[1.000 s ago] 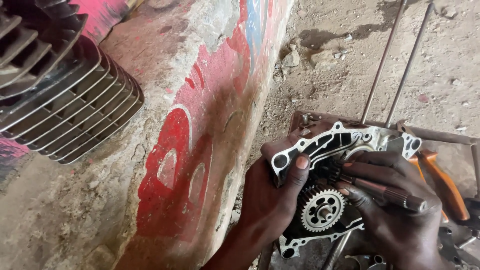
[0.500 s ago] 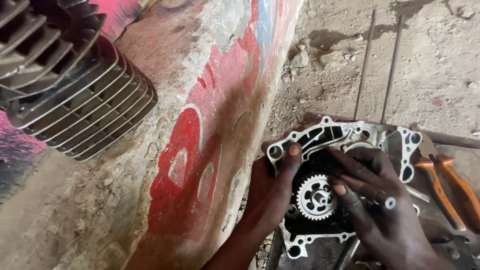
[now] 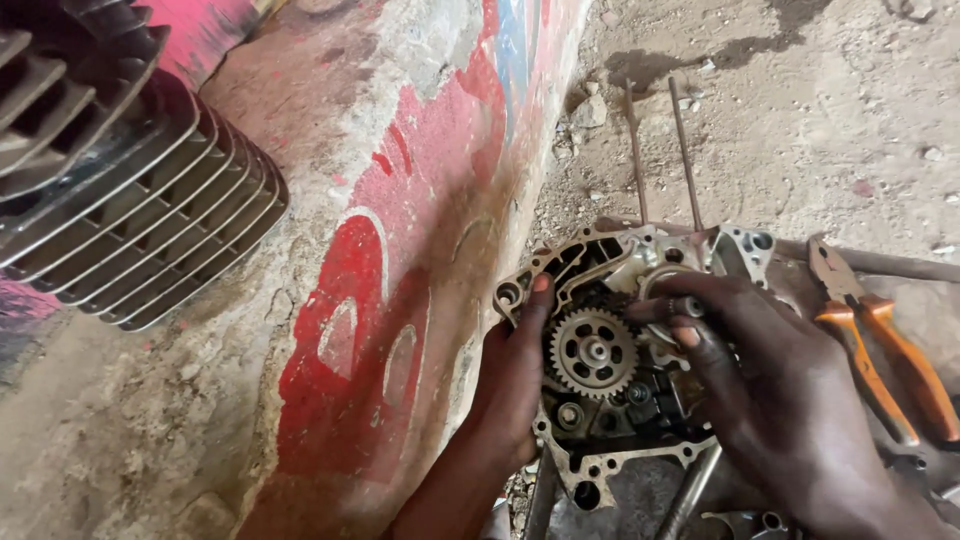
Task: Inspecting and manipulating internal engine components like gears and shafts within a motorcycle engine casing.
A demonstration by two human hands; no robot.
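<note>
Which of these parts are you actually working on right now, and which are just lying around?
In hand:
- engine casing, gripped at its edge by the left hand
- toothed gear inside the casing
- right hand, fingers at the casing's upper part

Lying about:
- orange-handled pliers on the ground, right
- finned cylinder on the painted ledge, left
- two thin metal rods behind the casing

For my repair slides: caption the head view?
Both hands, left and right, hold an engine case beside orange pliers.
</note>
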